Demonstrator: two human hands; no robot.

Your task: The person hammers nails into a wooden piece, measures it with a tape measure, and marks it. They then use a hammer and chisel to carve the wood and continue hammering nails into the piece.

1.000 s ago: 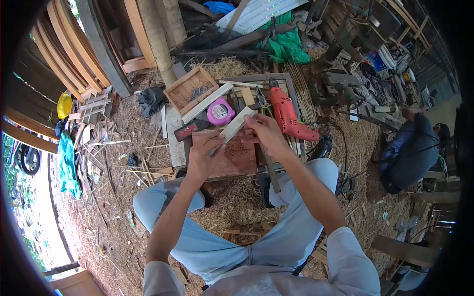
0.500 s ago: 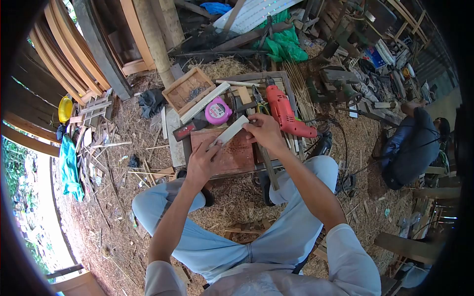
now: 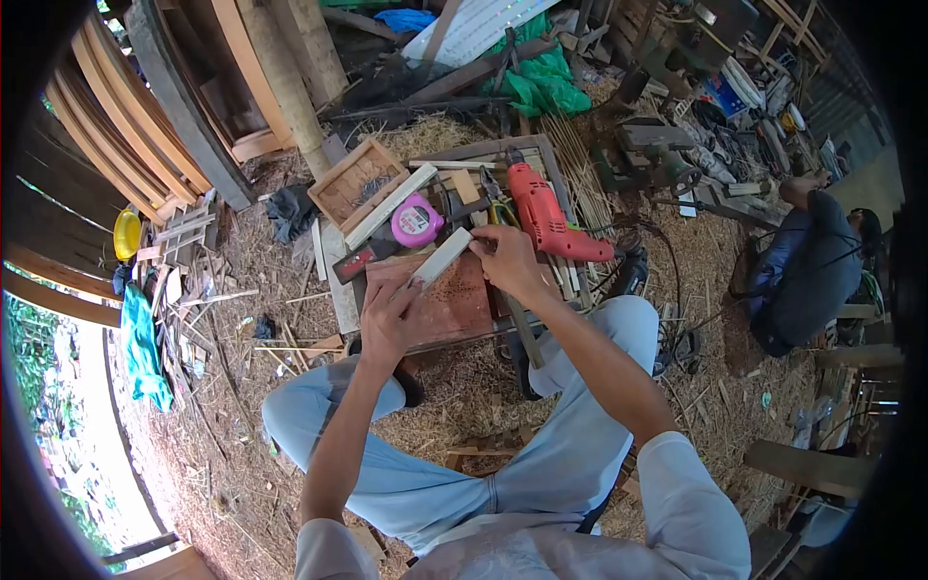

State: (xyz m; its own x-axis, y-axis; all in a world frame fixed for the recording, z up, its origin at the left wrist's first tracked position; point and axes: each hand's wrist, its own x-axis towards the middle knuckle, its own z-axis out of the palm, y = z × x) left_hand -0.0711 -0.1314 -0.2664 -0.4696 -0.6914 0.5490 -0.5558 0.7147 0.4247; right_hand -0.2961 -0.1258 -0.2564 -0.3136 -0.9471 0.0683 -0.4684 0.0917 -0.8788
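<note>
A pale wooden strip [image 3: 445, 259] slants over the reddish-brown board [image 3: 449, 314] on the low work table. My left hand [image 3: 389, 314] is closed around the strip's lower end. At the upper end, my right hand [image 3: 509, 263] has thumb and fingertips pinched together against the strip; whatever small thing they may hold is too small to make out. Just beyond the strip lies a pink tape measure [image 3: 417, 221]. A red power drill [image 3: 551, 211] rests right of my right hand, beside yellow-and-black pliers [image 3: 500, 205]. Below that hand a wooden stick [image 3: 525, 336] juts over the table's near edge.
A wooden box [image 3: 358, 186] with nails stands at the table's back left, near a red-and-black tool [image 3: 365, 255]. Cords trail over the shavings-covered floor [image 3: 232, 425]. Another person [image 3: 810, 271] crouches at right. Door frames [image 3: 145, 116] lean at upper left.
The view has shifted slightly. My right hand's fingertips stay at the strip's upper end, and my left hand keeps hold of its lower end.
</note>
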